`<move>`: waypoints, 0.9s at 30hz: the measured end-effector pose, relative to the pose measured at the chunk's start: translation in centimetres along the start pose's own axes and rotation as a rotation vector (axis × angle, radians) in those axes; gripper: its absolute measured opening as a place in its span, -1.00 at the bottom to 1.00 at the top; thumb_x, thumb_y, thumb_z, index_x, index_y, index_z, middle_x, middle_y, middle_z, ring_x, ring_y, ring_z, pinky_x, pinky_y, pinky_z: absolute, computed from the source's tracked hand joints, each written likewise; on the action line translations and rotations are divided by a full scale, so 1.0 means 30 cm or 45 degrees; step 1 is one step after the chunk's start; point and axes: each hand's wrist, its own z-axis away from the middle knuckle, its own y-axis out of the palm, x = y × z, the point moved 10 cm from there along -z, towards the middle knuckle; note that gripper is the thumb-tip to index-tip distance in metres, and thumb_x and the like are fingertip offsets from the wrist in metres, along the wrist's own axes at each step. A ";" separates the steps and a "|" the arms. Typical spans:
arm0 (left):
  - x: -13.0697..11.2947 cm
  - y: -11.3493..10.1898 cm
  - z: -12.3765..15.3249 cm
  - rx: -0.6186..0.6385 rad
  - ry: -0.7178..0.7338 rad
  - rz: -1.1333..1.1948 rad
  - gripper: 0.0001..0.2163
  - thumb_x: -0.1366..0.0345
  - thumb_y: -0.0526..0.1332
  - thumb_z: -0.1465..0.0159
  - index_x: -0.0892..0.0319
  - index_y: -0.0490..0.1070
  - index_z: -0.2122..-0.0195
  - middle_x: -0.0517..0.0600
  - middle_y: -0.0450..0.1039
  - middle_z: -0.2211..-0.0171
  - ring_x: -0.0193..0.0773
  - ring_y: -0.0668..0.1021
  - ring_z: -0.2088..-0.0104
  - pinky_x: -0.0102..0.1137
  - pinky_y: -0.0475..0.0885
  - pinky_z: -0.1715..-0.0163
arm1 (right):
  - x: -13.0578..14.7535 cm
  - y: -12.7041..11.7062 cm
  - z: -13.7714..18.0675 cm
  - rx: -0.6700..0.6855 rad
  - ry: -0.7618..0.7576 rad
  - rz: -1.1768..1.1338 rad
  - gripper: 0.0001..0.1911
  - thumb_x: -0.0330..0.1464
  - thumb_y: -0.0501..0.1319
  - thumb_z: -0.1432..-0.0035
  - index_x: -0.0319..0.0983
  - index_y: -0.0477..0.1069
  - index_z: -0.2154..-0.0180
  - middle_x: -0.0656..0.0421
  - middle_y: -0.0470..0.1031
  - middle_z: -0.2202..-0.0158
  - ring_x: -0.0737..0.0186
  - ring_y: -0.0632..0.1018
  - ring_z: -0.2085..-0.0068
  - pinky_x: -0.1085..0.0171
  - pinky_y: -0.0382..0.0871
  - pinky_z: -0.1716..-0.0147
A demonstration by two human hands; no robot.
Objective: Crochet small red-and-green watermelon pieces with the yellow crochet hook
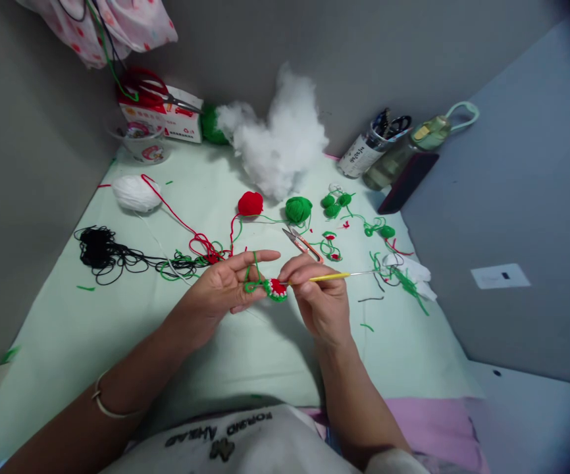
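At far left on the pale green tablecloth (92, 355), I see a loose tangle of thin black yarn (96, 247) trailing towards the middle, and beyond it a round ball of white yarn (135, 193) with a red strand crossing it. Behind stands a see-through plastic tub (153, 155) with a red printed motif; next to it, red-handled metal scissors (149, 87) lie over a white-and-red cardboard box (182, 122), whose red lettering is too small for me to read. The left hand (218, 286) has green yarn looped over its fingers, index finger stretched out, and pinches the edge of a small crocheted piece in red, white and green (276, 289) between thumb and fingers, above the cloth's middle. Below, blurred dark letters on the white shirt (245, 447) look to me like "FORBID" and "AHEAD". Beyond the hands sit a red yarn ball (250, 203), a heap of fluffy white stuffing (285, 131) and a green yarn ball (298, 210). The right hand (322, 299) grips a yellow-handled metal crochet hook (337, 276), its tip at the piece. Farther right, a pen cup (357, 158) wears a white label with dark characters I cannot make out, beside a translucent green bottle (430, 133).
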 end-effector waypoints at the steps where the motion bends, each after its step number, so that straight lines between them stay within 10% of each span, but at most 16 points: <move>1: 0.004 0.002 0.000 0.010 -0.008 0.013 -0.55 0.31 0.47 -0.07 0.07 0.59 -0.02 -0.08 0.39 0.41 -0.49 0.17 0.57 -0.53 0.04 0.63 | -0.001 0.003 0.000 0.007 0.005 -0.022 -0.90 -0.25 0.34 -0.22 -0.12 0.61 0.28 0.14 0.59 0.34 0.20 0.58 0.29 0.20 0.52 0.33; 14: -0.015 -0.011 0.002 -0.030 0.014 -0.028 -0.37 0.39 0.50 -0.02 0.11 0.47 -0.17 -0.10 0.45 0.42 -0.33 0.49 0.40 -0.47 0.36 0.35 | -0.016 -0.004 0.002 0.000 0.082 0.057 -0.83 -0.22 0.33 -0.22 -0.17 0.61 0.29 0.12 0.55 0.38 0.18 0.55 0.29 0.17 0.51 0.32; 27: 0.017 -0.027 -0.011 -0.153 0.043 0.103 -0.14 0.39 0.51 -0.03 0.15 0.18 -0.34 -0.09 0.49 0.34 -0.46 0.39 0.52 -0.53 0.19 0.55 | -0.070 0.038 0.014 -0.062 0.165 -0.224 -0.92 -0.31 0.37 -0.20 -0.13 0.64 0.27 0.20 0.48 0.38 0.34 0.49 0.39 0.31 0.39 0.39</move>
